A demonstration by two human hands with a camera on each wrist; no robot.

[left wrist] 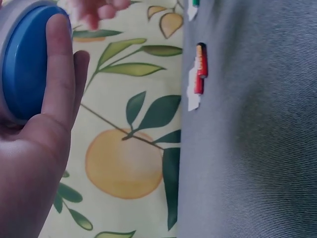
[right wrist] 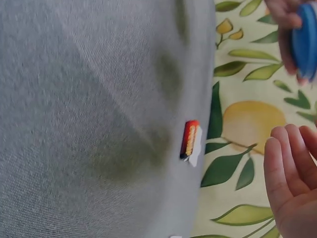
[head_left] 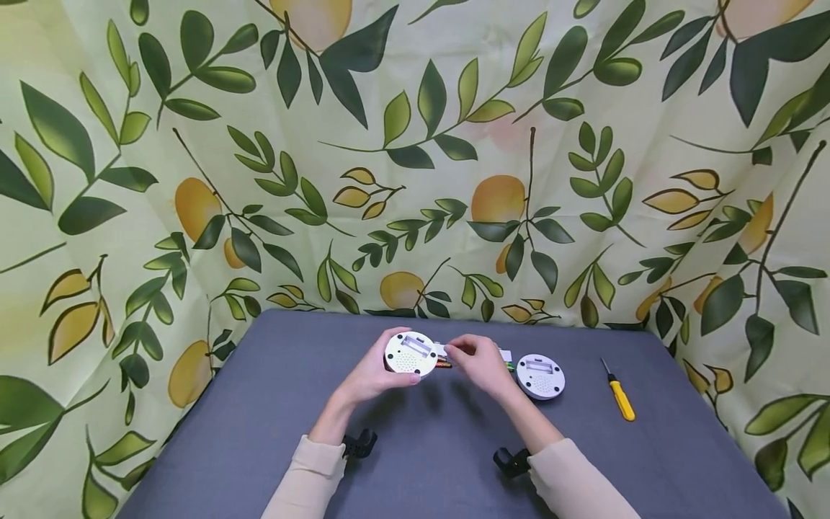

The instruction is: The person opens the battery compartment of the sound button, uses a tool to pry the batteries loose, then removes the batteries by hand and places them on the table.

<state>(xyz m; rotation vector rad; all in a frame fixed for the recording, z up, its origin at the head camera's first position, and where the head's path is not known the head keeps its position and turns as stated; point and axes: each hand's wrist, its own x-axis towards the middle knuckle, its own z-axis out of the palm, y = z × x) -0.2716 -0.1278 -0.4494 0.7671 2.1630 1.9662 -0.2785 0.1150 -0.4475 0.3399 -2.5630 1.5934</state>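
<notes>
My left hand (head_left: 376,371) grips a round white-and-blue device (head_left: 411,354) by its rim, underside turned toward me. That underside shows a battery slot, speaker holes and dark feet. The device's blue face (left wrist: 29,64) lies under my fingers in the left wrist view. Just right of the device is my right hand (head_left: 481,362), thumb and forefinger tips close together. Whether something small sits between them cannot be told. Behind the hands, red-and-black batteries (head_left: 444,364) lie beside a white piece (left wrist: 193,99); one battery (right wrist: 189,139) shows in the right wrist view.
A second round white device (head_left: 541,377) lies underside up to the right of my right hand, its battery slot showing. Beside it are green batteries (head_left: 509,367) and a white piece (head_left: 506,355). Farther right lies a yellow-handled screwdriver (head_left: 620,398). Patterned cloth hangs behind the grey table (head_left: 415,468).
</notes>
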